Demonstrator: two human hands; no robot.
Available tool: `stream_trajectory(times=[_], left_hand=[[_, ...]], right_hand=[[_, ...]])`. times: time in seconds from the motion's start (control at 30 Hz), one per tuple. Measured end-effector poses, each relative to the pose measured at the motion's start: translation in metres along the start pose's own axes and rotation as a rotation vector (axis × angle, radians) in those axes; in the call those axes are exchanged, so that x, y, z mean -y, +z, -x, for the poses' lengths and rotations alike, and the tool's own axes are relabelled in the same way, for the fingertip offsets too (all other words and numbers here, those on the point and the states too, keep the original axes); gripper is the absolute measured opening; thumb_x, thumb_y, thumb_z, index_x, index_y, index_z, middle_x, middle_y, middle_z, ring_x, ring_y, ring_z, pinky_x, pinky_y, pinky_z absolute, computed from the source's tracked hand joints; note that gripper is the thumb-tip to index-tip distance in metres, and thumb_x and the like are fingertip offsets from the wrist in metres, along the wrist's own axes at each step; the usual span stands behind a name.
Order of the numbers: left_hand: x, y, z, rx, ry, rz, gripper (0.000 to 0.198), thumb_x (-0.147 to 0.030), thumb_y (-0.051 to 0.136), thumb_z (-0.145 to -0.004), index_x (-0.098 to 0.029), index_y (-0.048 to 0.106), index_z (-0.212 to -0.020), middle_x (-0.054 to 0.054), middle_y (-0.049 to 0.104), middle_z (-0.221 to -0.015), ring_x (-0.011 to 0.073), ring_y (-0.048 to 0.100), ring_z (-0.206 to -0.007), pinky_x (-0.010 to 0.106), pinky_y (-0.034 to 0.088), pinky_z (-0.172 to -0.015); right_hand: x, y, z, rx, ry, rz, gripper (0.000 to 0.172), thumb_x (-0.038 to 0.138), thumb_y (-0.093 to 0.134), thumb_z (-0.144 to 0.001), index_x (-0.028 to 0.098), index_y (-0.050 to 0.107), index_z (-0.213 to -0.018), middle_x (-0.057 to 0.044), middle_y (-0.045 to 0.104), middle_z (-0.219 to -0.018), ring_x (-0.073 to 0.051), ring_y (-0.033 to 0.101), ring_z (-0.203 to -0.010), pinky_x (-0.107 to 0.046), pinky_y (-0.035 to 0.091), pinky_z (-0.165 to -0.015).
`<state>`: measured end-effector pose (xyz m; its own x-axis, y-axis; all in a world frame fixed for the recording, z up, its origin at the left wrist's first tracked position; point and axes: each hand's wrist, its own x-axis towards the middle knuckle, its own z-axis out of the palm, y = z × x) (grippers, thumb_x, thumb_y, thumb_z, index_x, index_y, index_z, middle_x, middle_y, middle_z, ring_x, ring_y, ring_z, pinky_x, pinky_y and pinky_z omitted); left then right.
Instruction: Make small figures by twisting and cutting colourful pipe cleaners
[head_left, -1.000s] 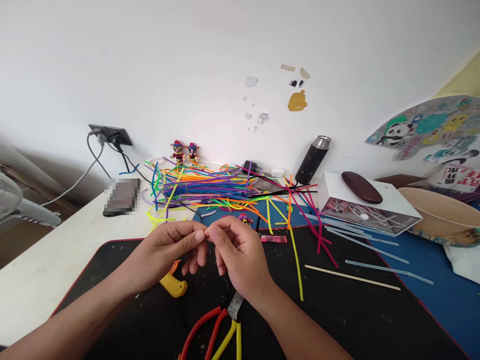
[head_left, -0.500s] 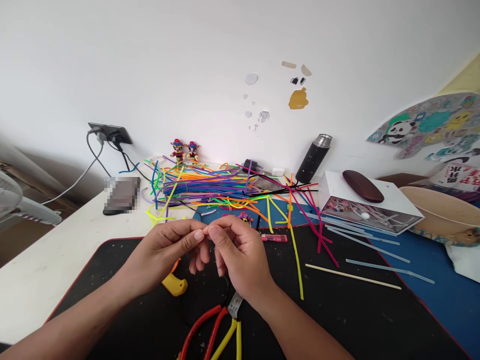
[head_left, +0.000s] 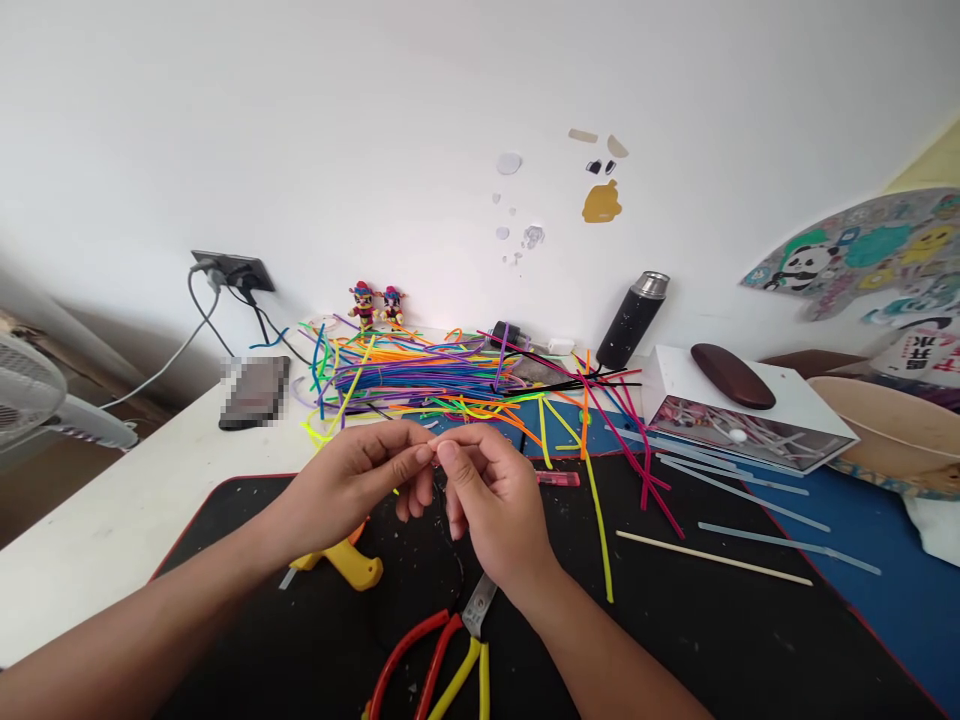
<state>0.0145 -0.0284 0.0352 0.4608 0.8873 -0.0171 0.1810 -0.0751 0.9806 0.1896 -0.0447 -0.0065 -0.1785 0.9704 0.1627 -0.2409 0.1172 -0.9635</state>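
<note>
Fingertips (head_left: 422, 456) pinch — fuzzy pipe cleaners (head_left: 420, 375) behind.

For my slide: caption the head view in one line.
Left hand and right hand pinch fingertips together over a black mat, near a yellow glue gun, pliers and heaped pipe cleaners.

Hands: 2, left hand (head_left: 352, 485) and right hand (head_left: 495, 500). Flask (head_left: 630, 320): 1. L of flask: 2 figurines (head_left: 364, 300), 1 pile of pipe cleaners (head_left: 420, 375), too many to count. R of flask: 1 box (head_left: 795, 410), 1 case (head_left: 731, 375), 1 bowl (head_left: 885, 430). Below flask: 1 lighter (head_left: 559, 478), 1 stick (head_left: 712, 557), min. 3 clear rods (head_left: 787, 547), 1 glue gun (head_left: 349, 560).
</note>
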Motion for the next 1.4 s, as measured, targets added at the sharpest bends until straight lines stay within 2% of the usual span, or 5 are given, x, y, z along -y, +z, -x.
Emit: stream_trajectory(times=[0.3, 0.53, 0.67, 0.8, 1.4], left_hand=[[0.001, -0.017, -0.037, 0.062, 0.032, -0.191, 0.045, -0.06, 0.058, -0.098, -0.017, 0.066, -0.087, 0.002, 0.069, -0.072, 0.0149, 0.064, -0.063, 0.025, 0.054, -0.06], [0.025, -0.064, -0.116, -0.081, 0.102, -0.733, 0.028, -0.04, 0.056, -0.094, -0.018, 0.072, -0.094, 0.003, 0.078, -0.079, 0.018, 0.07, -0.07, 0.027, 0.053, -0.067], [0.038, -0.083, -0.162, -0.148, 0.144, -1.204, 0.033, -0.023, 0.051, -0.093, -0.018, 0.078, -0.111, 0.008, 0.081, -0.103, 0.0229, 0.073, -0.093, 0.03, 0.052, -0.078], [0.053, -0.083, -0.192, -0.092, 0.188, -1.31, 0.04, -0.019, 0.048, -0.095, -0.017, 0.078, -0.121, 0.013, 0.076, -0.119, 0.0269, 0.069, -0.111, 0.034, 0.051, -0.094], [0.062, -0.076, -0.212, 0.109, 0.282, -1.478, 0.034, -0.023, 0.047, -0.1, -0.02, 0.079, -0.11, 0.012, 0.073, -0.114, 0.0268, 0.062, -0.112, 0.035, 0.049, -0.092]], right_hand=[[0.001, -0.003, -0.006, -0.053, 0.064, 0.007, 0.043, 0.057, 0.067, -0.095, 0.02, 0.073, -0.116, 0.008, 0.052, -0.053, -0.009, 0.046, -0.039, -0.02, 0.038, -0.038], [-0.009, 0.009, 0.008, 0.15, 0.098, 0.176, 0.041, 0.054, 0.062, -0.101, 0.018, 0.081, -0.103, 0.003, 0.056, -0.055, -0.01, 0.051, -0.043, -0.021, 0.038, -0.043], [-0.01, 0.009, 0.009, 0.136, 0.07, 0.229, 0.039, 0.054, 0.061, -0.102, 0.021, 0.082, -0.101, 0.003, 0.056, -0.053, -0.011, 0.051, -0.043, -0.023, 0.038, -0.043], [-0.01, 0.008, 0.007, 0.101, 0.053, 0.244, 0.037, 0.053, 0.061, -0.102, 0.021, 0.081, -0.098, 0.002, 0.059, -0.055, -0.012, 0.054, -0.047, -0.023, 0.039, -0.045], [-0.011, 0.02, 0.015, 0.325, 0.035, 0.428, 0.023, 0.037, 0.064, -0.102, 0.024, 0.082, -0.096, -0.003, 0.083, -0.089, -0.018, 0.076, -0.076, -0.026, 0.049, -0.07]])
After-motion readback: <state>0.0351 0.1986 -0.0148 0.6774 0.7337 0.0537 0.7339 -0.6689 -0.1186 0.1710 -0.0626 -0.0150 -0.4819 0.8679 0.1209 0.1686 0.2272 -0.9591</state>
